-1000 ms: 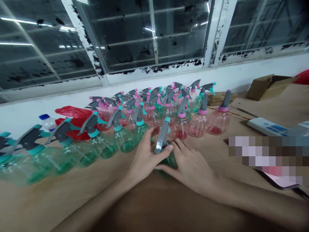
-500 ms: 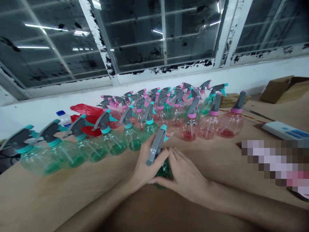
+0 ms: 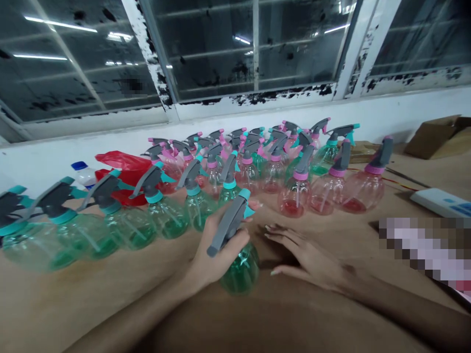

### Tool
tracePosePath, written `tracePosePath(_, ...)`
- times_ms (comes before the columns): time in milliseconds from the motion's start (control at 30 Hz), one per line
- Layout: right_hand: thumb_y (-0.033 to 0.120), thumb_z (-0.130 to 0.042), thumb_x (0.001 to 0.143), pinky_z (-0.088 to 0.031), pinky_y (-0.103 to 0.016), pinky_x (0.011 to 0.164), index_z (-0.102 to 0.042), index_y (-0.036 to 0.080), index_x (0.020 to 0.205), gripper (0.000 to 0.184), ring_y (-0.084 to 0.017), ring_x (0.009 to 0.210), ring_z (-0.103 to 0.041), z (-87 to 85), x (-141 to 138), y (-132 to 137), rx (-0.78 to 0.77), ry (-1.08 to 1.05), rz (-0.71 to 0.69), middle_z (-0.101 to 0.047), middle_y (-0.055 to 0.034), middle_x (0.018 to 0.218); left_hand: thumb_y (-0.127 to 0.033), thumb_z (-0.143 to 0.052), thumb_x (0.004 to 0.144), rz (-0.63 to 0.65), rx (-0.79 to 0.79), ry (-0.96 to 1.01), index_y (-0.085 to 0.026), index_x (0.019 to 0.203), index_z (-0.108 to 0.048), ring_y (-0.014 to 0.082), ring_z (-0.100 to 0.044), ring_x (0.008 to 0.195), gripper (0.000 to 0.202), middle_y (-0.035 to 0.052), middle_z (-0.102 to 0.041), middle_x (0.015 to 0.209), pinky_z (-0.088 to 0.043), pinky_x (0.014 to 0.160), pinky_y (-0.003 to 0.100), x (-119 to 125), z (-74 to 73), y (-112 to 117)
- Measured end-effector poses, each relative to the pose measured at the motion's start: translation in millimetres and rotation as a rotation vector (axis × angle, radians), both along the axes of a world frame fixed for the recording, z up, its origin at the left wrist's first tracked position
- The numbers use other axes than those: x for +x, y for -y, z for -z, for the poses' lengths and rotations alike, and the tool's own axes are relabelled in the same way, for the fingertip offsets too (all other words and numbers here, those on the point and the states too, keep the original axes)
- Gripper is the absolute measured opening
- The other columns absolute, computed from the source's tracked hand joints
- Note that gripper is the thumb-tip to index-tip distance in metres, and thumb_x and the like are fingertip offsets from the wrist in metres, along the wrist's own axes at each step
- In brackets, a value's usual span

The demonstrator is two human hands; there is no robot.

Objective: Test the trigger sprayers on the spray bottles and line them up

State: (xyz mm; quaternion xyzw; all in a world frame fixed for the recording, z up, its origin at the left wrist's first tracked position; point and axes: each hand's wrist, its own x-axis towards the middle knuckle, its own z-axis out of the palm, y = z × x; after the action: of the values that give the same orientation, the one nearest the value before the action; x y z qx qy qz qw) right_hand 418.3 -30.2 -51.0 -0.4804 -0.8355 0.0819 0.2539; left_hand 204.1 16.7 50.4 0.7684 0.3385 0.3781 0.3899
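Observation:
Close in front of me is a green see-through spray bottle (image 3: 241, 270) with a grey head and teal trigger. My left hand (image 3: 217, 255) is wrapped round its neck, thumb across the front below the tilted head. To the right of the bottle, and apart from it, my right hand (image 3: 309, 255) is low over the table, fingers stretched and thumb spread, holding nothing. Behind the left hand runs a row of green spray bottles (image 3: 171, 220) with some green liquid inside. Beyond the right hand stand pink spray bottles (image 3: 293, 197) with red liquid at the bottom.
More pink and green spray bottles (image 3: 250, 171) crowd toward the wall. A red plastic bag (image 3: 123, 164) and a blue-capped bottle (image 3: 84, 175) are at the back left. On the right are a cardboard box (image 3: 437, 137), a white device (image 3: 441, 202) and a blurred-out item.
My right hand has let go of the green spray bottle and moved right, its fingers spreading. My left hand still grips the bottle. The view has shifted a little.

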Motion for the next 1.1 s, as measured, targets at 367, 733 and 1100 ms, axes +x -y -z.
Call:
tracePosePath(367, 0.048, -0.05, 0.088, -0.036, -0.046, 0.106, -0.046, 0.019, 0.133, 0.054, -0.023, 0.129, -0.04, 1.6, 1.2, -7.2, -0.08, -0.012, 0.008, -0.051, -0.0096, 0.136, -0.015, -0.048, 0.069, 0.093, -0.035, -0.013, -0.028, 0.107, -0.061, 0.0124, -0.046, 0.047, 0.042, 0.001, -0.065, 0.092, -0.038, 0.043, 0.028, 3.7, -6.2, 0.7)
tracePosePath(733, 0.048, -0.052, 0.087, -0.037, -0.044, 0.106, -0.043, 0.022, 0.135, 0.056, -0.023, 0.13, -0.04, 12.4, 6.0, -10.6, -0.06, -0.015, 0.001, -0.049, -0.0062, 0.138, -0.015, -0.051, 0.068, 0.141, -0.044, -0.056, -0.023, 0.099, -0.059, 0.0117, -0.045, 0.046, 0.033, -0.0039, -0.053, 0.063, -0.04, 0.044, 0.025, -0.1, -7.4, -1.9)
tracePosePath(1100, 0.046, -0.051, 0.088, -0.035, -0.043, 0.108, -0.044, 0.023, 0.134, 0.052, -0.021, 0.131, -0.039, 11.5, 7.4, -8.8, -0.085, -0.026, 0.01, -0.049, -0.0042, 0.138, -0.015, -0.05, 0.069, 0.136, 0.027, -0.094, -0.026, 0.105, -0.059, 0.0114, -0.048, 0.049, 0.039, -0.0005, -0.064, 0.078, -0.042, 0.048, 0.024, -0.4, -2.1, -4.6)
